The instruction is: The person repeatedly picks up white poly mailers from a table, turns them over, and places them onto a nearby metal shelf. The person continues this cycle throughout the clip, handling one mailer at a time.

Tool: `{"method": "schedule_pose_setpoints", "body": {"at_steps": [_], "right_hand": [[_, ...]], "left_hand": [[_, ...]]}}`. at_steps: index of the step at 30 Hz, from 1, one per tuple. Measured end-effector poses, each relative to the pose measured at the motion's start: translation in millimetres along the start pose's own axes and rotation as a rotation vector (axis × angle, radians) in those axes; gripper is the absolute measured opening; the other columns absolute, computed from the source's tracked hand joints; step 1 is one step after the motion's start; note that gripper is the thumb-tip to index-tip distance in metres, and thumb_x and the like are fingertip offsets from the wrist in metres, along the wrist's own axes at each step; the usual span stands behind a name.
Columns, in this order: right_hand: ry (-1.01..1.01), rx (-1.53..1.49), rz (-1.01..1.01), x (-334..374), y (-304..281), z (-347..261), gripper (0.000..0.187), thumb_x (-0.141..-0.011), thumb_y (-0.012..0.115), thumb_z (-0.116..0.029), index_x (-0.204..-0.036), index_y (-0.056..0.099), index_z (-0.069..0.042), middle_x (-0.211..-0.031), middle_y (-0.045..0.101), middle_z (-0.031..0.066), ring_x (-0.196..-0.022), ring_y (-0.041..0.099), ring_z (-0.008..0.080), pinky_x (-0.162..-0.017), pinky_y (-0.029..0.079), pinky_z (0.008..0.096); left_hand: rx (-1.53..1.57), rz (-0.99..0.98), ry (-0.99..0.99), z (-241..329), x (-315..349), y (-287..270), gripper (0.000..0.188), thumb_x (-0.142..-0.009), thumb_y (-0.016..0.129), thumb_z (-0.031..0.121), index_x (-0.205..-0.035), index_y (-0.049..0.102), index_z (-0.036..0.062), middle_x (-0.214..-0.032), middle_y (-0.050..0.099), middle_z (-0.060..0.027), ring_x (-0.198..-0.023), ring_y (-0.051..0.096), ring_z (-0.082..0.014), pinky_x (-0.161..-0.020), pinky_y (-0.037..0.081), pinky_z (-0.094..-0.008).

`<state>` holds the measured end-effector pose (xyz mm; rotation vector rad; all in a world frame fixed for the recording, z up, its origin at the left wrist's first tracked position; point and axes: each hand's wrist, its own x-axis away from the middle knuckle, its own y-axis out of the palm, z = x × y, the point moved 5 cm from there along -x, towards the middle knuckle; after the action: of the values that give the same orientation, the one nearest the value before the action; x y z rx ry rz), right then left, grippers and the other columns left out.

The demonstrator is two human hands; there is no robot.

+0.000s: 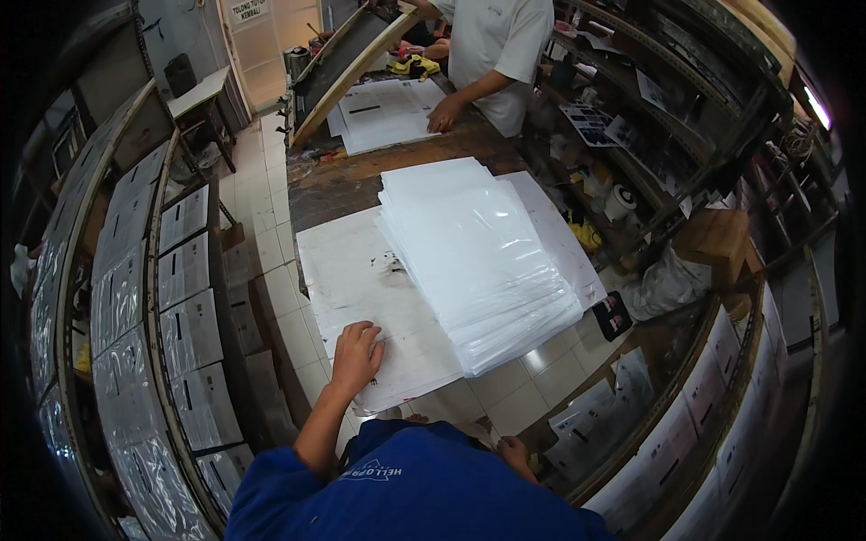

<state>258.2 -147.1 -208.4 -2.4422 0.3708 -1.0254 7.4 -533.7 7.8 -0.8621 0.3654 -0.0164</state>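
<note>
My left hand (358, 353) lies open on the near left edge of a stained, pale board (347, 270), its fingers resting flat. On that board, to the right of the hand and apart from it, sits a thick stack of glossy white plastic sheets (478, 257), its near edges fanned out. My right hand (514, 451) hangs low beside my blue shirt, off the table; it is partly hidden and its fingers are too small to read.
Across the dark wooden table (316, 189), a co-worker (501, 54) in white touches printed sheets (388, 108) under a tilted wooden-framed screen (352, 77). Racks of printed sheets (194, 329) line the left; another rack (667, 442) stands near right. Shelves and a cardboard box (713, 243) are at right.
</note>
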Motion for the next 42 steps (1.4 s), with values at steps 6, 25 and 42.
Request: {"method": "schedule_pose_setpoints", "body": {"at_steps": [6,25,42], "right_hand": [[-0.078,0.016,-0.032,8,29,16,0.042,-0.086,0.06,-0.028,-0.113,0.061,0.005,-0.102,0.065,0.0204,-0.088,0.064,0.0253,-0.078,0.05,0.035],[-0.009,0.027,0.061,32,22,76,0.035,-0.087,0.057,-0.028,-0.102,0.065,0.003,-0.094,0.067,0.0183,-0.088,0.065,0.0271,-0.078,0.049,0.0385],[0.277,-0.034,-0.324,18,45,309,0.046,-0.094,0.056,-0.035,-0.123,0.055,0.0,-0.118,0.058,0.0204,-0.113,0.054,0.0343,-0.093,0.047,0.0522]], "left_hand": [[-0.117,0.087,0.082,-23,15,15,0.035,-0.078,0.065,0.016,-0.11,0.061,0.0021,-0.127,0.05,-0.019,-0.123,0.042,-0.0364,-0.107,0.029,-0.0513],[0.112,0.188,0.001,-34,-32,14,0.048,-0.079,0.065,0.014,-0.123,0.053,0.0,-0.125,0.049,-0.0207,-0.116,0.045,-0.0371,-0.1,0.035,-0.0465],[-0.281,0.106,0.131,-55,-113,44,0.019,-0.08,0.065,0.017,-0.098,0.065,0.0082,-0.104,0.061,-0.0068,-0.099,0.052,-0.0274,-0.084,0.038,-0.0429]]}}
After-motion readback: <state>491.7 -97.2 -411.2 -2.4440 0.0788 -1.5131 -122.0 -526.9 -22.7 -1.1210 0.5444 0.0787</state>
